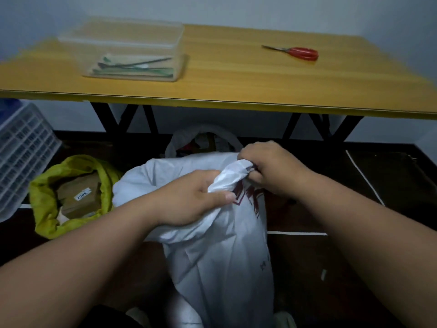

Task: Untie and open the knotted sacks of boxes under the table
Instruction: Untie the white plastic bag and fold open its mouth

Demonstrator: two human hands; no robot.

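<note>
A white sack with red print stands on the dark floor in front of me. Its neck is bunched into a twisted knot near the top. My left hand grips the cloth just below that knot, and my right hand pinches the knot's upper end. To the left a yellow-green sack lies open, showing brown cardboard boxes inside. Behind the white sack, under the table, another white bag stands open with mixed contents.
A yellow wooden table on black legs spans the view. On it sit a clear plastic container with long thin items and red-handled scissors. A white slatted crate stands at the left. White cords lie on the floor at the right.
</note>
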